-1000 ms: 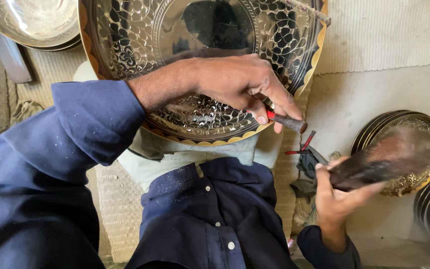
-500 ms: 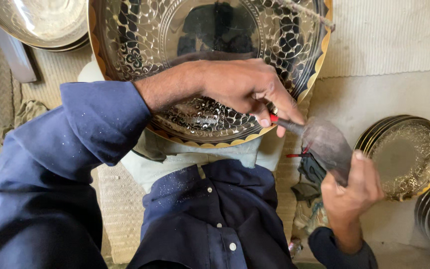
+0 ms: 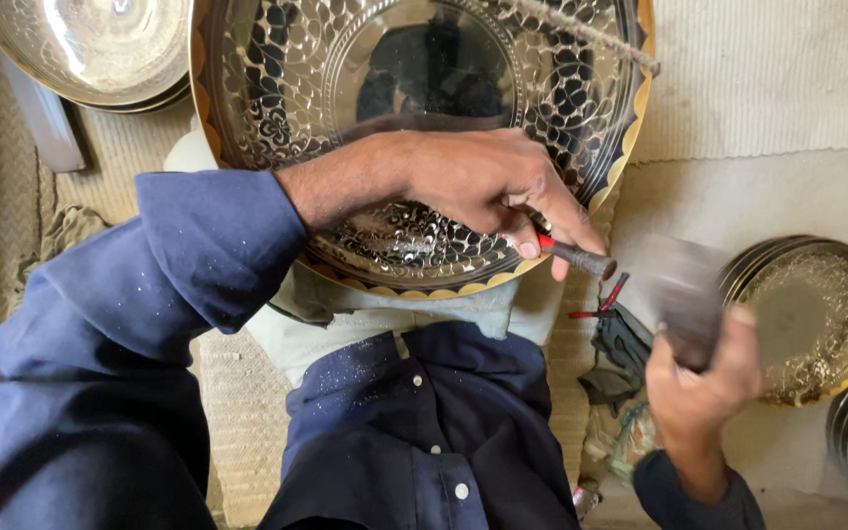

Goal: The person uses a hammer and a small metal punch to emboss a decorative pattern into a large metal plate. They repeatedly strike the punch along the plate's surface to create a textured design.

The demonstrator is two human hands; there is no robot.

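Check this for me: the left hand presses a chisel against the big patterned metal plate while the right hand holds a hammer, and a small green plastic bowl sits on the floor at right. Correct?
Not quite. In the head view the left hand presses the chisel against the patterned plate and the right hand holds the blurred hammer, but the smaller dish at right is metal, not green plastic.

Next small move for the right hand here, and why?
Probably swing the mallet leftward onto the chisel's butt. The left hand grips the chisel with its working end on the engraved plate, butt pointing at the right hand. The mallet is motion-blurred and apart from the butt, so no contact shows.
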